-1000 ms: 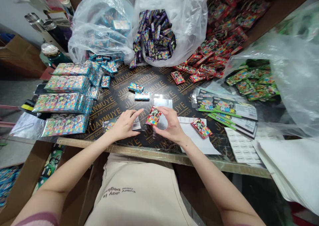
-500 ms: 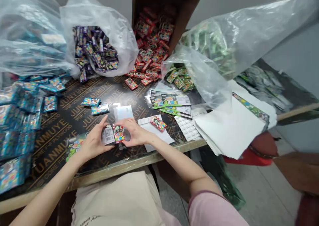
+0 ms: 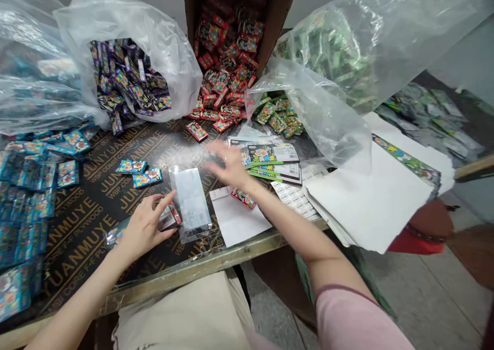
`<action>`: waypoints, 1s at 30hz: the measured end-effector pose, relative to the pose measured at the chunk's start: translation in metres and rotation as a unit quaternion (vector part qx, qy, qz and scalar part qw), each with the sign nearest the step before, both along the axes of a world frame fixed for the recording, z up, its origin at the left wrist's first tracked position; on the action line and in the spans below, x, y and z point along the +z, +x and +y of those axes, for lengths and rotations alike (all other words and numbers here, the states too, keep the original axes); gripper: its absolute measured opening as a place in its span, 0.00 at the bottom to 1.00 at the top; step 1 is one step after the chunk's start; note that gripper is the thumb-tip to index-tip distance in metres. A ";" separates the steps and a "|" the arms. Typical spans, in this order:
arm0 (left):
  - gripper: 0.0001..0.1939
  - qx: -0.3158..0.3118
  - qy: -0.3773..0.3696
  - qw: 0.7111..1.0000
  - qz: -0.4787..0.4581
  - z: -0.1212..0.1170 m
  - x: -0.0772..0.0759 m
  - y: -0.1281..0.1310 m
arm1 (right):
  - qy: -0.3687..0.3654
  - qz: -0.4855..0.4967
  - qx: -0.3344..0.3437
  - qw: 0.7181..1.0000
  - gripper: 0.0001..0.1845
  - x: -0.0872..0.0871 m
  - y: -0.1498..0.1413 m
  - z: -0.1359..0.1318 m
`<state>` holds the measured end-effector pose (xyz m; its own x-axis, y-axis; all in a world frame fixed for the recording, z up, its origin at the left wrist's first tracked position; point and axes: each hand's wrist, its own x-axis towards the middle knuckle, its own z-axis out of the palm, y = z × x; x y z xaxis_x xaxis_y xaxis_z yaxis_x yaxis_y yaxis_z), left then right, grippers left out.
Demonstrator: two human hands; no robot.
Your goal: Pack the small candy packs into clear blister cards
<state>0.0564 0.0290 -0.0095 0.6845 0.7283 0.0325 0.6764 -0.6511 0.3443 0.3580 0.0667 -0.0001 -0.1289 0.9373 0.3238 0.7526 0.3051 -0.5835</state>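
Observation:
My left hand [image 3: 146,224] rests low over the table, thumb and fingers curled around a small packet [image 3: 166,219] with a grey barcode face and a red edge. Partly under that hand lies a clear-wrapped printed card [image 3: 116,232]. My right hand [image 3: 228,167] is in the air at the left end of the printed cards [image 3: 270,154], fingers spread, smeared by motion, with nothing seen in it. Between the hands a clear plastic sleeve [image 3: 192,200] lies flat. Below my right wrist a red packet [image 3: 243,198] sits on a white paper sheet [image 3: 239,221].
Red packets [image 3: 219,87] spill from a cardboard box [image 3: 283,10]. Purple packets [image 3: 131,77] fill a plastic bag, with green packets [image 3: 280,116] in another. Blue packets [image 3: 31,185] crowd the left side. White sheets [image 3: 366,190] overhang the front edge beside a sticker sheet [image 3: 295,200].
My right hand has left the packets at my left hand and moved up and right, its fingers opening. My left hand stays by the packet. The plastic sleeve now shows fully.

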 end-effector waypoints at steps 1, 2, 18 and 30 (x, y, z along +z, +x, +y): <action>0.37 -0.011 0.016 0.999 0.035 0.000 0.001 -0.001 | 0.016 -0.020 -0.121 0.992 0.22 -0.002 0.032 0.025; 0.31 -0.021 0.029 0.997 0.064 0.000 0.002 -0.003 | 0.024 -0.039 -0.232 0.972 0.23 -0.005 0.065 0.050; 0.23 -0.022 0.034 0.992 0.123 -0.011 0.008 -0.034 | -0.124 0.126 0.079 0.981 0.08 -0.018 0.030 0.048; 0.19 0.057 0.062 0.991 0.108 -0.031 0.026 -0.042 | -0.083 -0.132 0.097 0.983 0.32 -0.023 -0.068 -0.039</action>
<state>0.0143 -0.0021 0.0170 0.5993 0.8004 -0.0127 0.7969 -0.5949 0.1053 0.2904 0.0281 -0.0233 -0.3697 0.9239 0.0989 0.8212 0.3747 -0.4304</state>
